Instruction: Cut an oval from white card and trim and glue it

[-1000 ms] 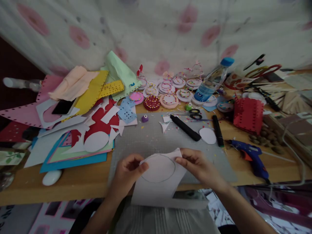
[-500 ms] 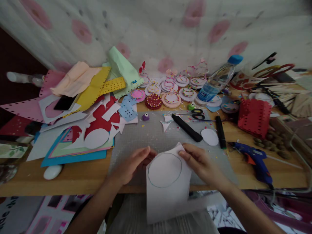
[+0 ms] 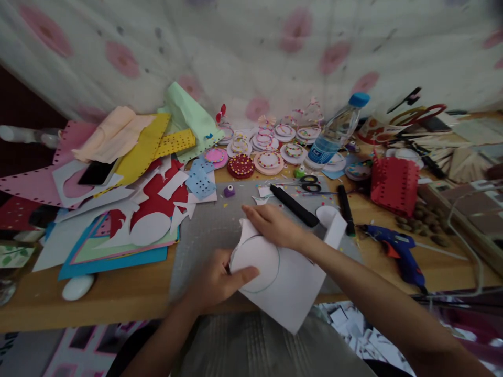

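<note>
A sheet of white paper (image 3: 296, 298) with a circle outlined on it is held over the front of the grey cutting mat (image 3: 200, 220). My left hand (image 3: 218, 280) grips its left side, thumb lying across the circle and fingers underneath. At the top edge, my right hand (image 3: 275, 225) is closed on the paper beside the upper part of the circle; its fingertips are partly hidden. A dark gap shows along the circle's upper left. One narrow end of the sheet sticks up at the right, partly covering a white paper disc (image 3: 325, 213).
Scissors (image 3: 310, 183), a black craft-knife-like tool (image 3: 294, 205) and a black marker (image 3: 346, 210) lie beyond the hands. A blue glue gun (image 3: 398, 246) rests at right. A water bottle (image 3: 334, 133) stands behind, near small decorated discs (image 3: 240, 165). Coloured paper scraps (image 3: 143, 141) pile up at left.
The paper has turned, its lower end swinging right. My left hand has closed on its left side, and my right hand has moved left across the top edge. The view has shifted slightly.
</note>
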The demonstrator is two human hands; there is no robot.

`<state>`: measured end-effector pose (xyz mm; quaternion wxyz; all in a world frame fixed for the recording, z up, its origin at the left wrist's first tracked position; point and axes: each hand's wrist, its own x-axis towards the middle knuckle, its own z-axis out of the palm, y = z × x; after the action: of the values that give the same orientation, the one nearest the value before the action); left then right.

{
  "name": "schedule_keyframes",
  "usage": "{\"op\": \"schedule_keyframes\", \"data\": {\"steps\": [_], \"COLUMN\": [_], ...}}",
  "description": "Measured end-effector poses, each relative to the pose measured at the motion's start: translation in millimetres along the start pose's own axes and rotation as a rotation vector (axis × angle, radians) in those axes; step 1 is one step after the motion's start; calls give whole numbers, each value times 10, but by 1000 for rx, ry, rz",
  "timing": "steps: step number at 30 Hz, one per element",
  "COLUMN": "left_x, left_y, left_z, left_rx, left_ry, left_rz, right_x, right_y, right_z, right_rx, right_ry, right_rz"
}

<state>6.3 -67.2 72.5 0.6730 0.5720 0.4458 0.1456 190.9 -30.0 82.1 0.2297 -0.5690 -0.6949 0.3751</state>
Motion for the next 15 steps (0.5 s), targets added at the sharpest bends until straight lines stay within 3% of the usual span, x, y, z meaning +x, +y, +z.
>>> {"op": "schedule_keyframes", "data": {"steps": [5,15], "left_x": [-107,-128], "left_y": [-162,-362], "left_z": [18,51], "left_rx": [22,-49], "left_ry": [5,20], "left_rz": [-9,22], "right_x": [85,167], "right_y": [5,93], "right_z": [119,276], "right_rx": [90,27], "right_ry": [-197,-265], "right_rz": [-36,-46]}}
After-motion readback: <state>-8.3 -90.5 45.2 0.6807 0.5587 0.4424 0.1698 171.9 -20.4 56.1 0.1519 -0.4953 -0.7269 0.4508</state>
